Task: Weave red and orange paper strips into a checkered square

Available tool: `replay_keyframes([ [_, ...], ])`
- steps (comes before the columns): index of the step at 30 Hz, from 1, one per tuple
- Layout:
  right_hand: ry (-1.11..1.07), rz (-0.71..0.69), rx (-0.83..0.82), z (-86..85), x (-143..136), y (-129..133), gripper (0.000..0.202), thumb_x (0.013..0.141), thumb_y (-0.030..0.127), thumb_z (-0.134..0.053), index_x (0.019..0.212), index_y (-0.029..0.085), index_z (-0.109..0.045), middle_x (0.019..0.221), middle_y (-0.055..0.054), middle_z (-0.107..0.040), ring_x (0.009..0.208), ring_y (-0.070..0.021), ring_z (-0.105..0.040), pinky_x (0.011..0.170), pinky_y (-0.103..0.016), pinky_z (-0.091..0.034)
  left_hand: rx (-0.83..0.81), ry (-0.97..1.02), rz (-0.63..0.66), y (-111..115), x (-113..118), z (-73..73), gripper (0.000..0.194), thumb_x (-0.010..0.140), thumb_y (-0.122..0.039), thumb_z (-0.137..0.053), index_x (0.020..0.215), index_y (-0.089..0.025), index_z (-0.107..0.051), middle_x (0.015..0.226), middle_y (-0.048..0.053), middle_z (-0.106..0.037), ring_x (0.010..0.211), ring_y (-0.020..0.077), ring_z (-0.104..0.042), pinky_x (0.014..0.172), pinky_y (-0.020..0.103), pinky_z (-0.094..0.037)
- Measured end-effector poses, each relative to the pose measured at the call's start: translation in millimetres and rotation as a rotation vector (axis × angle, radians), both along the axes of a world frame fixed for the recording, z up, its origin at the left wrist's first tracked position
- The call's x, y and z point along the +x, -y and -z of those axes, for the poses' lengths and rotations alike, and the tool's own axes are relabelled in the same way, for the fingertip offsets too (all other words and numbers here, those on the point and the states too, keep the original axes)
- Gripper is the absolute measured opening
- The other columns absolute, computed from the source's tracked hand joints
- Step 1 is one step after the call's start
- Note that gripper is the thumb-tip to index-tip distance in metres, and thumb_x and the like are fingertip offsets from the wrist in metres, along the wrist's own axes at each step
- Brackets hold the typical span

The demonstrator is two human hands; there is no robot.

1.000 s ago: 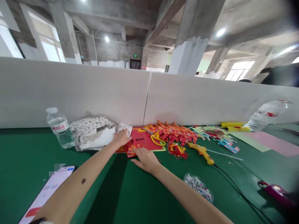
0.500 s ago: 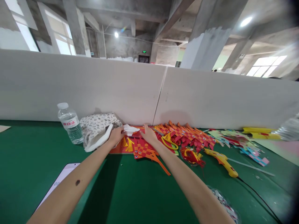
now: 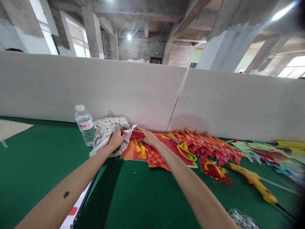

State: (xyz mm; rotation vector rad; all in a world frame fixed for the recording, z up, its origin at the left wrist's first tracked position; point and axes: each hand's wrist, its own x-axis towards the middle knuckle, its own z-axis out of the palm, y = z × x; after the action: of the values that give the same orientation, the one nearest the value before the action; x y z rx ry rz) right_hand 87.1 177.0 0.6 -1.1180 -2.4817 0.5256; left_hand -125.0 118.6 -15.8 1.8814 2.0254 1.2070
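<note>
My left hand (image 3: 116,138) is closed on a crumpled white tissue (image 3: 130,131), right over a patterned cloth pouch (image 3: 107,126). My right hand (image 3: 150,139) lies over red paper strips (image 3: 137,135), its visible fingers stretched toward the left; the fingertips are partly hidden. Yellow tassels (image 3: 143,152) rest on the orange and red paper sheets (image 3: 130,152) between my hands. Below my right wrist is a woven red-and-orange paper fish (image 3: 153,159), partly covered by my forearm. Scissors (image 3: 173,138) and a yellow cord loop (image 3: 187,155) lie to the right.
A water bottle (image 3: 85,125) stands left of the pouch. Several woven paper fish (image 3: 209,144) are piled at the right, near a tassel bundle (image 3: 214,170), a yellow glue gun (image 3: 256,181) and coloured paper strips (image 3: 264,156). A phone (image 3: 76,206) lies under my left forearm. A white partition (image 3: 133,92) borders the table.
The view has turned left, so things appear further right. My left hand has drawn the tissue left to the pouch, away from my right hand, uncovering more of the tassels and orange sheet.
</note>
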Motion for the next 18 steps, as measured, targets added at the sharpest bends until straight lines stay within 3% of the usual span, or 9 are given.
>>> replay_keyframes([
  [4, 0.001, -0.015, -0.001, 2.0, -2, -1, 0.064, 0.075, 0.014, -0.061, 0.134, 0.028, -0.04, 0.114, -0.001, -0.066, 0.112, -0.0197, -0.056, 0.094, -0.031, -0.042, 0.053, 0.021, -0.025, 2, 2, 0.3, 0.008, 0.083, -0.019, -0.04, 0.088, -0.018, -0.046, 0.071, 0.001, -0.056, 0.066, 0.0179, -0.057, 0.063, 0.028, -0.043],
  [8, -0.045, 0.051, 0.046, -1.7, 8, 4, 0.05, 0.076, 0.003, -0.053, 0.122, 0.023, -0.053, 0.113, -0.004, -0.065, 0.11, -0.0192, -0.056, 0.096, -0.032, -0.04, 0.043, 0.03, 0.03, 5, 0, -1.6, 0.021, 0.081, -0.014, -0.035, 0.092, -0.018, -0.053, 0.08, 0.002, -0.063, 0.075, 0.0183, -0.06, 0.071, 0.029, -0.045],
  [11, -0.117, 0.14, 0.075, -20.5, 21, 5, 0.05, 0.074, -0.003, -0.045, 0.119, 0.017, -0.055, 0.115, -0.009, -0.063, 0.112, -0.0197, -0.054, 0.098, -0.035, -0.038, 0.015, 0.03, 0.088, 6, -1, -2.8, 0.029, 0.079, -0.01, -0.034, 0.085, -0.018, -0.061, 0.089, 0.003, -0.068, 0.088, 0.018, -0.061, 0.081, 0.027, -0.045],
  [14, -0.185, 0.179, 0.057, -50.2, 36, 14, 0.048, 0.077, -0.001, -0.043, 0.121, 0.016, -0.052, 0.112, -0.009, -0.064, 0.109, -0.0198, -0.056, 0.097, -0.039, -0.04, -0.018, 0.04, 0.085, 7, 1, -3.0, 0.033, 0.078, -0.011, -0.035, 0.096, -0.016, -0.062, 0.091, 0.005, -0.069, 0.088, 0.0184, -0.062, 0.079, 0.026, -0.046],
  [18, -0.163, -0.014, -0.127, -77.0, 49, 68, 0.035, 0.071, 0.007, -0.062, 0.104, 0.019, -0.062, 0.098, -0.003, -0.07, 0.092, -0.0169, -0.065, 0.08, -0.027, -0.051, -0.051, 0.039, 0.095, 10, 5, -3.4, 0.032, 0.076, -0.014, -0.043, 0.103, -0.014, -0.059, 0.091, 0.005, -0.069, 0.077, 0.0179, -0.064, 0.071, 0.025, -0.048],
])
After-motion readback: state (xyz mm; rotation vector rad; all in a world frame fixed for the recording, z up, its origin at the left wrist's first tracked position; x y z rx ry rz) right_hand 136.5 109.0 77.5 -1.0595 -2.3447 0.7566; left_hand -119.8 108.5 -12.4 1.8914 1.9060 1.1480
